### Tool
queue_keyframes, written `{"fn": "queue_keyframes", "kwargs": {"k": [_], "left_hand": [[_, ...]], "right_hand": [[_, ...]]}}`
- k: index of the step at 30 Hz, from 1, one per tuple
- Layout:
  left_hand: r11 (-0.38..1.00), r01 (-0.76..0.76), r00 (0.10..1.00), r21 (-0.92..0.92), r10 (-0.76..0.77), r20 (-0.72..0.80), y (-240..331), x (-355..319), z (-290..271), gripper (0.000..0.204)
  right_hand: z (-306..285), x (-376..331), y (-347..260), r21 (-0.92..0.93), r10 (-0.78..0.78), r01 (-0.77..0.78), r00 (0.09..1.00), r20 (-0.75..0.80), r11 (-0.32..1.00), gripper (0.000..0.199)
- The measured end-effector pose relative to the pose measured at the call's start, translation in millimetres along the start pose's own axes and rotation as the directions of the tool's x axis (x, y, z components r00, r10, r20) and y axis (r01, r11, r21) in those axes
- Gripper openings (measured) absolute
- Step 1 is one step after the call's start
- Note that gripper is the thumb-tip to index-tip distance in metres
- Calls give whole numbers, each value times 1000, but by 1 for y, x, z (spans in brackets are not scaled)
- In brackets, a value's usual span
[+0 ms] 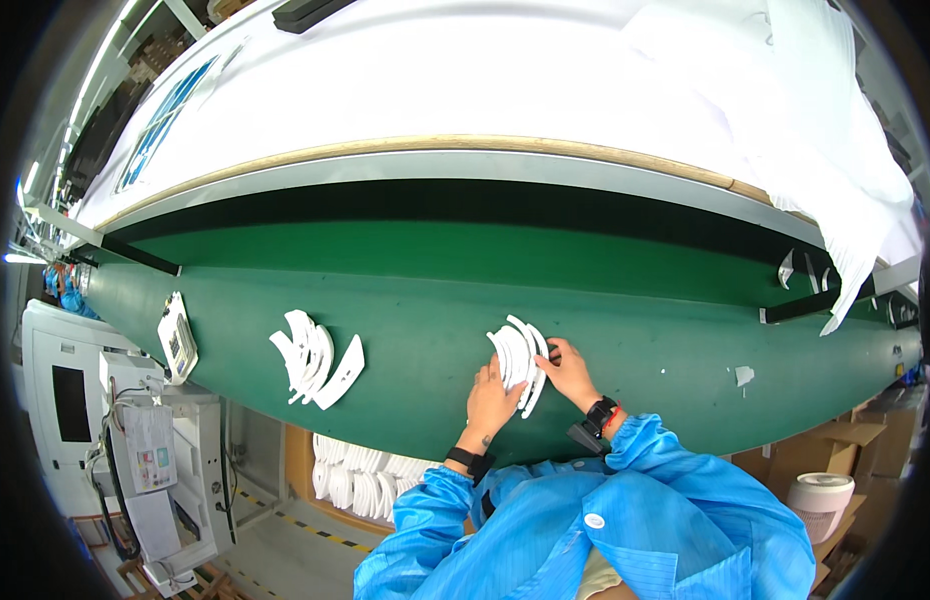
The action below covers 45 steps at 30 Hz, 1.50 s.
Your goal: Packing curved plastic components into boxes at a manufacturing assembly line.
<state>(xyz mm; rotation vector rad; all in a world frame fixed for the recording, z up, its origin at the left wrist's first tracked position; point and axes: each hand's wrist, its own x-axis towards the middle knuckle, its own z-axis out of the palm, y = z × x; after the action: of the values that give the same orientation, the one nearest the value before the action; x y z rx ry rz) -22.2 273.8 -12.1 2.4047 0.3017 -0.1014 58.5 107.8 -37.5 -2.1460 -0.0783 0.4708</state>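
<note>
Several curved white plastic pieces (513,352) stand close together in a row on the green tabletop in front of me. My left hand (492,408) grips the near left side of this row, with its fingertips against the pieces. On the right side, my right hand (571,374) has its thumb and fingers on the outermost pieces, which sit slightly apart from the others. The inner fingertips of both hands are partly hidden. Farther left lies another cluster of curved white pieces (307,355), with one broader piece (343,374) leaning away beside it.
A raised white shelf (435,100) runs along the back, with white cloth (835,170) hanging at right. A calculator-like device (177,338) lies on the left. Below the near edge, a cardboard box (301,465) holds many white pieces. A white machine (150,450) stands left; cartons (815,450) stand right.
</note>
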Motion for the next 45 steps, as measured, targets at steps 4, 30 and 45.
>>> {"fn": "queue_keyframes", "kwargs": {"k": [4,30,45], "left_hand": [[1000,11,1000,22,-11,23,4,0,-1,75],[982,102,990,162,-116,80,16,24,1,104],[955,52,988,-291,-91,-123,-11,33,4,69]], "right_hand": [[1,7,5,9,8,-9,999,46,1000,60],[5,22,6,159,-1,13,997,-75,987,40],[7,24,-9,444,92,-177,974,207,878,24]]}}
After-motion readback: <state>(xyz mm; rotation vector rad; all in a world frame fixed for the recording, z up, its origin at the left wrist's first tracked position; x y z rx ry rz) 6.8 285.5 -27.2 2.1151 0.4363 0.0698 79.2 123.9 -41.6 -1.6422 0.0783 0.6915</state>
